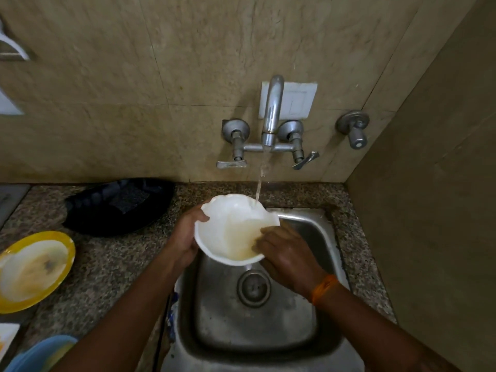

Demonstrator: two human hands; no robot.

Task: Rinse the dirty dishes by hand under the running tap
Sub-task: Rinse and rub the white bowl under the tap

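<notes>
Holding a white bowl (230, 229) over the steel sink (255, 318), I grip its left rim with my left hand (185, 237), fingers curled round it. My right hand (284, 253) reaches inside, its fingers (259, 244) pressed against the murky inner wall. Water from the wall tap (271, 116) falls onto the bowl's far edge. On the speckled granite bench (115, 264) to the left sit a dirty yellow plate (35, 269) and a black tray (118, 208). Beige tiles (107, 76) cover the wall.
</notes>
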